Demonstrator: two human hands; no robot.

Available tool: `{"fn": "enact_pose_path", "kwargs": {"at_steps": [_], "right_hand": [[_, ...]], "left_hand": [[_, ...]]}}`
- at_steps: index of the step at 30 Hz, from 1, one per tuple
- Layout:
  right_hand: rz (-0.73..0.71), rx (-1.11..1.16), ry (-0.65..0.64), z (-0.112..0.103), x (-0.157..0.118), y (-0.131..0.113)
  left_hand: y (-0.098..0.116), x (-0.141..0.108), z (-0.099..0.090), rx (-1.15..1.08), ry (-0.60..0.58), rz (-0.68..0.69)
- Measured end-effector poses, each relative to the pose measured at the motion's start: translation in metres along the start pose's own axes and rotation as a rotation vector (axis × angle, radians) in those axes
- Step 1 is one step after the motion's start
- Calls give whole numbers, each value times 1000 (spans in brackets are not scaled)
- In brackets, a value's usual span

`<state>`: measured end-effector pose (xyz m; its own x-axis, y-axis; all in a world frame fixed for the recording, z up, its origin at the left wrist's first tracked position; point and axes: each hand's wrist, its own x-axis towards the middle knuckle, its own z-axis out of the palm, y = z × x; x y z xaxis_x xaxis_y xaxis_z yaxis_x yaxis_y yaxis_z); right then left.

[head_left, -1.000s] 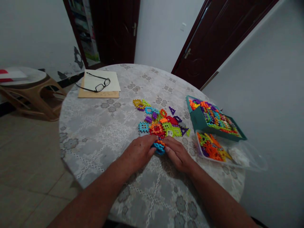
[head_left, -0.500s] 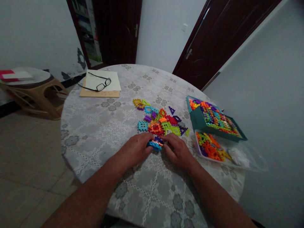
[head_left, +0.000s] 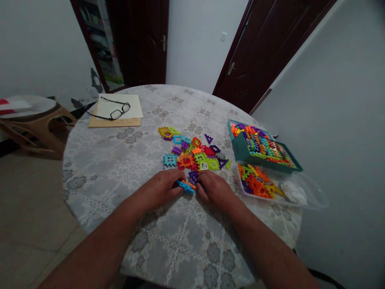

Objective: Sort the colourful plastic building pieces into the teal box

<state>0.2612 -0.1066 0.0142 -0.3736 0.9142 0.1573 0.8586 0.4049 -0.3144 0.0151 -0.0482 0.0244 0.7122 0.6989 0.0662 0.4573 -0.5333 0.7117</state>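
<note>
Between my two hands is a small assembly of interlocking plastic building pieces [head_left: 187, 186], blue with an orange part. My left hand [head_left: 166, 184] is closed on its left end. The fingers of my right hand [head_left: 214, 188] pinch its right end, and their tips partly hide it. Just beyond my fingers lies a purple piece [head_left: 193, 176]. Past it spreads a loose pile of toothed pieces, among them a blue square [head_left: 170, 159], an orange square [head_left: 186, 161] and a lime green window piece [head_left: 203, 164].
Right of the pile stands a clear plastic tub [head_left: 255, 196] of orange, yellow and green pieces. Behind it is a teal box [head_left: 245, 150] packed with colourful pieces. Black glasses [head_left: 116, 114] rest on paper [head_left: 135, 106] at the far left of the patterned tablecloth [head_left: 102, 196].
The view has shifted, so everything sits a little further left. The blue and orange assembly has tilted between my hands, and more of the purple piece behind it shows.
</note>
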Motion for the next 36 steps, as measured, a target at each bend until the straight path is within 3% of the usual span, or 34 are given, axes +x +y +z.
{"fn": "enact_pose_path", "kwargs": {"at_steps": [6, 13, 18, 23, 25, 36], "right_hand": [[52, 200, 158, 6, -2, 12], [-2, 340, 89, 5, 0, 10], [-33, 320, 84, 6, 3, 12], [24, 308, 370, 13, 5, 30], [80, 255, 425, 18, 7, 39], [204, 111, 320, 28, 13, 41]], "left_hand": [[0, 6, 13, 20, 62, -6], [-10, 8, 15, -16, 113, -139], [-11, 11, 14, 24, 139, -44], [-4, 9, 13, 9, 109, -54], [-2, 9, 13, 11, 91, -57], [-4, 8, 17, 0, 104, -45]]}}
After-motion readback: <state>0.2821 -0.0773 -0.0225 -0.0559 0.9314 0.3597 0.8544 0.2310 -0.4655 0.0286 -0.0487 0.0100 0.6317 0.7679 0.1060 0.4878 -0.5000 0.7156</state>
